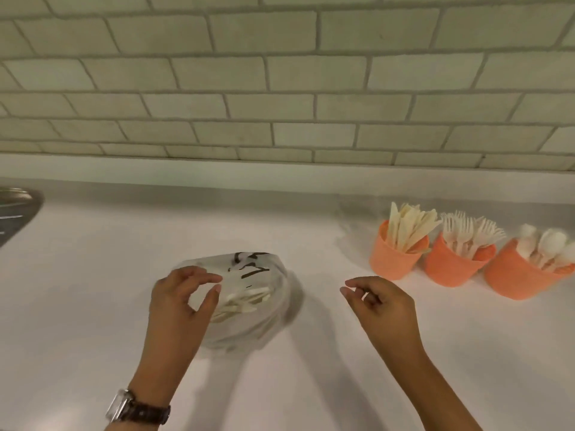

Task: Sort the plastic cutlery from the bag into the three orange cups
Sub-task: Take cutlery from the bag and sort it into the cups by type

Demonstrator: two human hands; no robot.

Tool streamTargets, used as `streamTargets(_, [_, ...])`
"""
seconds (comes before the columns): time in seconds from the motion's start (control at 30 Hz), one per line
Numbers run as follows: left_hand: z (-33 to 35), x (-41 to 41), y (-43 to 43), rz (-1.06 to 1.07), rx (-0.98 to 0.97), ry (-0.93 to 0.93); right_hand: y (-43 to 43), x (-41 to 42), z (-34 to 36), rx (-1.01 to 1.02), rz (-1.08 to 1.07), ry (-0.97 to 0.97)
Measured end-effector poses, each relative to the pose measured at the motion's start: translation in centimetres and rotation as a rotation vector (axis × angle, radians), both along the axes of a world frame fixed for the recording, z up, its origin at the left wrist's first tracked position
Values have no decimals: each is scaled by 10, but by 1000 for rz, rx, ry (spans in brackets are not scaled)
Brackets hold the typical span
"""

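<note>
A clear plastic bag (267, 306) with dark lettering lies on the white counter (93, 290), blurred, with a few white cutlery pieces (245, 301) inside. My left hand (180, 300) is at the bag's left side, thumb and forefinger pinching its film. My right hand (379, 303) hovers to the right of the bag, fingers loosely curled and holding nothing. Three orange cups stand in a row at the right: the knife cup (393, 261), the fork cup (448, 269) and the spoon cup (519, 281), each holding several white pieces.
A tiled wall (280, 88) runs along the back of the counter. A metal sink edge (15, 209) shows at the far left. A watch sits on my left wrist (137, 409).
</note>
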State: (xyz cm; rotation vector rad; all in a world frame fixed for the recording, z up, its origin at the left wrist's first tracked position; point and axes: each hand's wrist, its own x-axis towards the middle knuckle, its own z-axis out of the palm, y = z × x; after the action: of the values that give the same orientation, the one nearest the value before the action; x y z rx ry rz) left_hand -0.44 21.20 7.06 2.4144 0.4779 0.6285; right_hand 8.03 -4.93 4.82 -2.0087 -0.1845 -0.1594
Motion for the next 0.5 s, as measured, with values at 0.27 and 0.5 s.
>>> streamTargets(0.27, [-12,-16,54,88,63,281,94,-16,15,-38,238,-95])
streamTargets(0.5, [-8,-28,51,-181,-300,458,136,-2,21,-622,709,125])
